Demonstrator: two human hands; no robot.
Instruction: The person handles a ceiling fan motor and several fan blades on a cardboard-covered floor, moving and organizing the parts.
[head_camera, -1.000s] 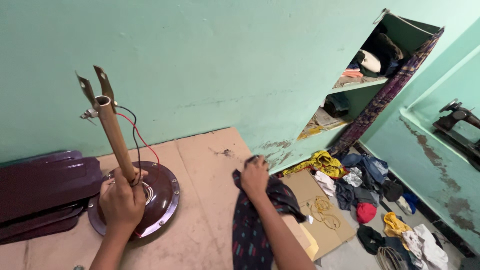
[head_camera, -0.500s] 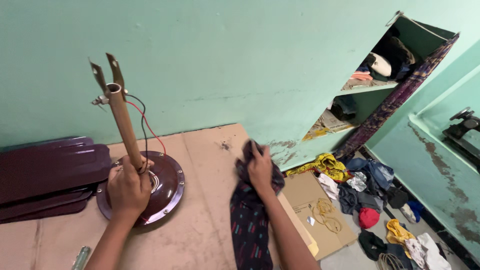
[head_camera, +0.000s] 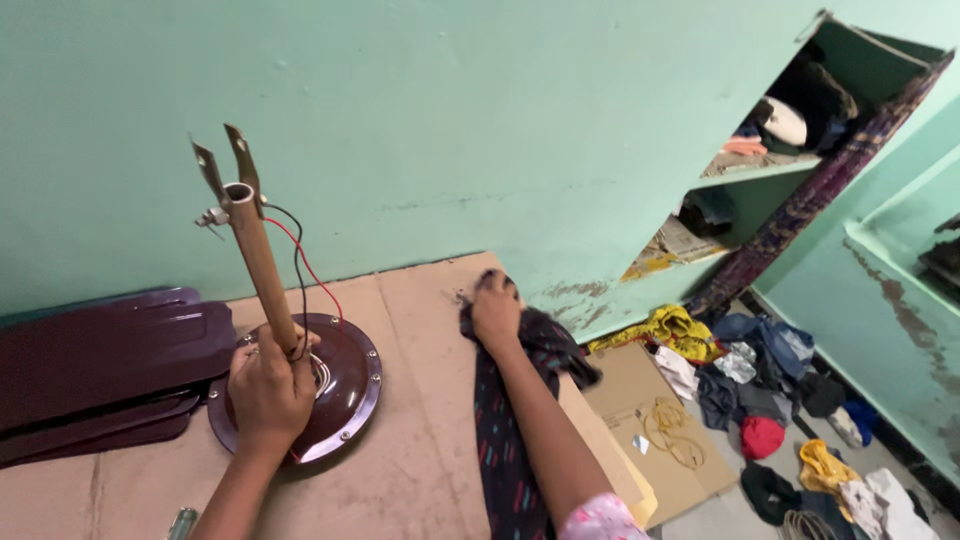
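Left hand (head_camera: 268, 392) closed around lower end of brown metal fan downrod (head_camera: 262, 262), upright, slightly tilted, on round maroon fan motor housing (head_camera: 340, 385) on cardboard-covered tabletop (head_camera: 420, 340). Red and black wires (head_camera: 305, 265) running from rod top to housing. Right hand (head_camera: 496, 312) pressed flat on dark patterned cloth (head_camera: 505, 440), fingers bunching it, near table's far edge. Maroon fan blades (head_camera: 100, 365) stacked just left of housing. Clothes pile (head_camera: 760, 390) on floor, right.
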